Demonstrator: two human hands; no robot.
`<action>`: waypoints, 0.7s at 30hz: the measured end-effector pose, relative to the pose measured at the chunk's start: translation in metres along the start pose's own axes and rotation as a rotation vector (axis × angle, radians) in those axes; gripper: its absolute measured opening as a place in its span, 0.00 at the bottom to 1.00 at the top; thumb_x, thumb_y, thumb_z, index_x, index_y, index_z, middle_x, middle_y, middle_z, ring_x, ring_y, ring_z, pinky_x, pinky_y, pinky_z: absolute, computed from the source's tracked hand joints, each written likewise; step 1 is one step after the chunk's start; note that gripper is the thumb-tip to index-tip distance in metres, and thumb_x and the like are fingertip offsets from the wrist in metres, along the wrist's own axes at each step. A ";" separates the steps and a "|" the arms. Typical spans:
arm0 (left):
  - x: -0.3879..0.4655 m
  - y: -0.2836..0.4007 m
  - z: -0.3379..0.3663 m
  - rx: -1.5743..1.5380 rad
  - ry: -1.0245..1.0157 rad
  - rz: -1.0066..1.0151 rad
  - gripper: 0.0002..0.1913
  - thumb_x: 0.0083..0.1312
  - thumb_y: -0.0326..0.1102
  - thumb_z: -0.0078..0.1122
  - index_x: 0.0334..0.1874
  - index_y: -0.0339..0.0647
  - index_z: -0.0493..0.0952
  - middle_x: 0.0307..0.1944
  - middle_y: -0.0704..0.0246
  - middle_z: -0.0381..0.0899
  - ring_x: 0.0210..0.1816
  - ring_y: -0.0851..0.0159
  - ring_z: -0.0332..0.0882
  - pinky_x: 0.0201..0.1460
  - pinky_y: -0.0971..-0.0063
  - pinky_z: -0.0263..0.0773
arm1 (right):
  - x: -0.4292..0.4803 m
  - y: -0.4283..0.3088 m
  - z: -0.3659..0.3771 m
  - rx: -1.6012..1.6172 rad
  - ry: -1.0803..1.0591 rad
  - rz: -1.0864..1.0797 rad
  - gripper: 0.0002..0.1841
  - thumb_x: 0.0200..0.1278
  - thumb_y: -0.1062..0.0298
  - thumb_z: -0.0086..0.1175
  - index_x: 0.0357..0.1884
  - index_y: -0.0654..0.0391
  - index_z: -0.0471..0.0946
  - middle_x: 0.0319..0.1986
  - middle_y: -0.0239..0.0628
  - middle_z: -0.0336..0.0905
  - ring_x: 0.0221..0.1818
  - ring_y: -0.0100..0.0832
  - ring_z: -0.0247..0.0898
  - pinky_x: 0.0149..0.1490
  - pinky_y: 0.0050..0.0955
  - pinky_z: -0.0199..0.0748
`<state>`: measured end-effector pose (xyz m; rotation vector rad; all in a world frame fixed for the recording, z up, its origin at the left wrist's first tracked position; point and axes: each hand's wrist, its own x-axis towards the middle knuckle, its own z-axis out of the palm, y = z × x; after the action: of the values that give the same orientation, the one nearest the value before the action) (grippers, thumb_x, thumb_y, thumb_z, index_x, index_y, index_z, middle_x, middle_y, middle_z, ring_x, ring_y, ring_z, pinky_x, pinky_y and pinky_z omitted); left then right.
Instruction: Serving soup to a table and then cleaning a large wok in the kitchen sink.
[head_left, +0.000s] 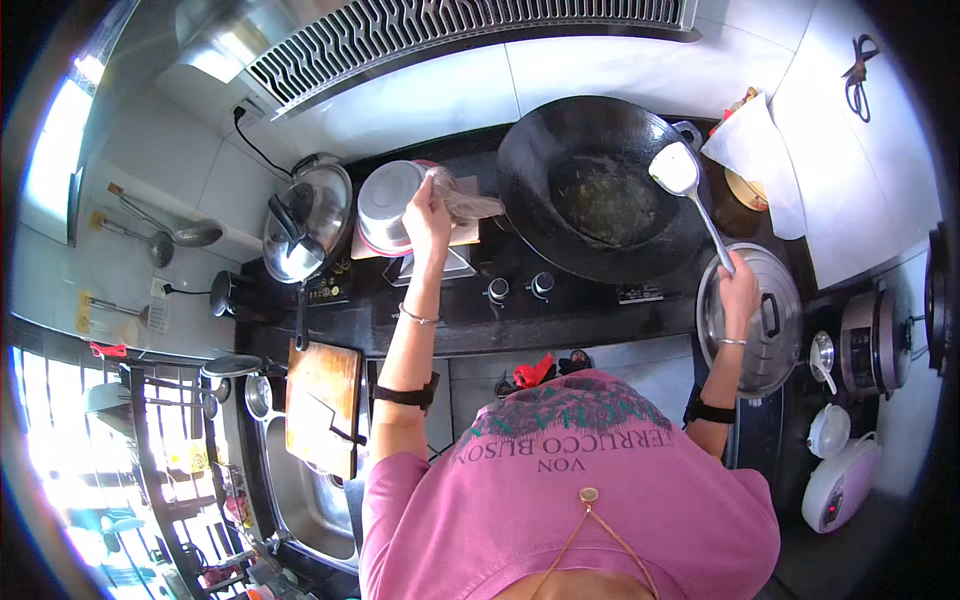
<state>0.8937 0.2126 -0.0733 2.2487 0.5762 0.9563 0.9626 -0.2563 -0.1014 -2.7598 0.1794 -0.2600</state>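
My left hand (429, 225) grips a crumpled translucent plastic bag (463, 201), whose loose end hangs toward the wok's left rim. Right beside that hand is a metal basin (386, 201) with a red rim, over the left side of the black cooktop. In my right hand (739, 289) is the handle of a metal wok spatula (679, 171). Its blade is above the right rim of a large black wok (566, 127). A thin layer of what looks like oil or liquid (611, 199) covers the wok's bottom. A domed metal lid (739, 352) lies below my right hand.
Left of the basin stands a lidded metal pan (330, 199). A wooden cutting board (319, 382) with a cleaver (339, 424) on it spans the sink (300, 510). White paper or plastic (757, 150) partly covers a bowl (739, 187) at right. A cooker (870, 341) is farther right.
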 end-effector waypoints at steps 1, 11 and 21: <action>0.000 0.006 0.000 0.002 -0.002 0.003 0.19 0.52 0.21 0.46 0.47 0.36 0.74 0.37 0.56 0.79 0.37 0.61 0.78 0.41 0.74 0.69 | 0.000 -0.003 0.001 0.005 0.001 -0.012 0.18 0.51 0.64 0.56 0.47 0.44 0.74 0.40 0.38 0.76 0.42 0.44 0.72 0.42 0.41 0.69; -0.053 -0.011 0.054 0.089 -0.304 0.452 0.18 0.54 0.32 0.59 0.49 0.42 0.75 0.54 0.50 0.67 0.48 0.52 0.72 0.47 0.68 0.69 | 0.001 -0.020 0.012 0.015 -0.037 -0.026 0.18 0.50 0.64 0.57 0.47 0.43 0.74 0.39 0.38 0.77 0.42 0.43 0.72 0.43 0.42 0.69; -0.042 -0.026 0.061 -0.163 -0.328 -0.159 0.18 0.57 0.43 0.56 0.36 0.31 0.75 0.22 0.53 0.75 0.22 0.57 0.74 0.30 0.67 0.69 | -0.001 -0.029 0.008 0.079 -0.070 -0.046 0.19 0.50 0.63 0.57 0.47 0.45 0.74 0.40 0.40 0.76 0.43 0.45 0.71 0.44 0.41 0.68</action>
<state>0.9089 0.1835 -0.1453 2.1167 0.5005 0.5202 0.9660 -0.2267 -0.0987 -2.6926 0.0856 -0.1781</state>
